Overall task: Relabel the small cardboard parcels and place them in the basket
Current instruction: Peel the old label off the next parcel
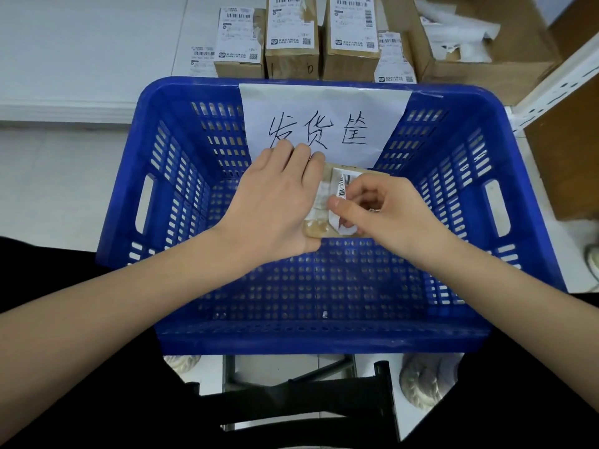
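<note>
A small cardboard parcel point(319, 229) is held above the middle of the blue basket point(181, 202), the left hand point(275, 202) gripping its left side while the right hand point(385, 210) pinches a white barcode label point(341, 186) curling off its top. A handwritten paper sign point(324, 121) hangs on the basket's far wall — beyond it, a row of labelled boxes point(290, 37) stands on the floor.

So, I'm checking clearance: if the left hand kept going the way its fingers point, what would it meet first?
Probably the handwritten paper sign on the blue basket's far wall: the left hand, gripping the small cardboard parcel, points there. Depth is unclear.
</note>
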`<state>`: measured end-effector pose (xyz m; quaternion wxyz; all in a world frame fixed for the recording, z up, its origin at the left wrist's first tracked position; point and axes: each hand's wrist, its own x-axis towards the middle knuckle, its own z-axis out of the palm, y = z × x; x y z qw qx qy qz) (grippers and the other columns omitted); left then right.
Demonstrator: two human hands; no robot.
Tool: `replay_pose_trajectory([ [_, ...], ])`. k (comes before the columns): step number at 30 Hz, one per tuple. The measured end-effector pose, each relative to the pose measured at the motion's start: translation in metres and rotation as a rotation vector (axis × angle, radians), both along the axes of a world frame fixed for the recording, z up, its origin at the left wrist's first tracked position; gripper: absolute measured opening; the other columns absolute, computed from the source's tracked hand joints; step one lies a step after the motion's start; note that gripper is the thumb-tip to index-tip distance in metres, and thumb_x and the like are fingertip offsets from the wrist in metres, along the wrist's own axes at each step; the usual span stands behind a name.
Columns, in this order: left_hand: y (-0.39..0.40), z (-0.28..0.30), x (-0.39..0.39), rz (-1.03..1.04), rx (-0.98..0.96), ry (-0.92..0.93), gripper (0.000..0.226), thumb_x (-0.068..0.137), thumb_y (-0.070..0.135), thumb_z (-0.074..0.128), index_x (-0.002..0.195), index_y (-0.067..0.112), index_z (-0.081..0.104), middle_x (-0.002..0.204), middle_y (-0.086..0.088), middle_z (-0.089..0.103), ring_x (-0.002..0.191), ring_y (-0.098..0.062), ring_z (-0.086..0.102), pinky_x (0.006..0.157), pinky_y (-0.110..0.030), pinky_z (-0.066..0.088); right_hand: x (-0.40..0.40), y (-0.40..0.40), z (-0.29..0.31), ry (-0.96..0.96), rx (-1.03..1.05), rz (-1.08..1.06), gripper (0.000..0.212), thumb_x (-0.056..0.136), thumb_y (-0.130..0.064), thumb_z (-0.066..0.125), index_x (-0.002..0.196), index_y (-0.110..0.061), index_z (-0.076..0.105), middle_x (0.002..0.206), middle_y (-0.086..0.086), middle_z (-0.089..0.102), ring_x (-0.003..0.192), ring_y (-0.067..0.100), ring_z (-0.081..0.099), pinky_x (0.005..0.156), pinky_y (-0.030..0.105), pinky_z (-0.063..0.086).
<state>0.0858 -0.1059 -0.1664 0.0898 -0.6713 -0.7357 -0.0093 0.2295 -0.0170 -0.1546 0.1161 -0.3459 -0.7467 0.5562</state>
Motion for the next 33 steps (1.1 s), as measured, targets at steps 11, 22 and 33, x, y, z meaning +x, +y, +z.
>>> replay_pose_trajectory([
  [11,0.0002,-0.0007,0.0015,-0.016,0.016,0.005,0.083,0.047,0.047,0.072,0.11,-0.005,0.057,0.095,-0.014,0.058,0.083,-0.032,0.055,0.071,-0.037,0.043,-0.0009,-0.0002,-0.0025,-0.004,-0.125,-0.128,0.027,0.085,-0.024,0.07,0.074,0.0,0.064,0.058,-0.001,0.065,0.05,0.004,0.058,0.051,0.015,0.045],
  [22,-0.0004,-0.0039,0.0026,-0.027,0.007,0.009,0.086,0.046,0.05,0.074,0.111,-0.004,0.057,0.096,-0.014,0.058,0.085,-0.032,0.054,0.074,-0.038,0.038,-0.0006,0.0017,-0.0053,-0.035,-0.103,-0.12,0.025,0.081,-0.02,0.074,0.068,-0.005,0.059,0.058,0.006,0.063,0.052,0.013,0.056,0.052,0.019,0.049],
  [33,0.0,-0.0019,0.0009,-0.007,-0.005,-0.018,0.088,0.044,0.05,0.077,0.108,-0.007,0.057,0.094,-0.015,0.058,0.083,-0.033,0.055,0.07,-0.037,0.045,0.0003,0.0068,-0.0008,0.003,-0.082,-0.05,0.021,0.089,-0.03,0.062,0.079,-0.012,0.067,0.061,-0.004,0.065,0.059,0.005,0.061,0.055,0.015,0.047],
])
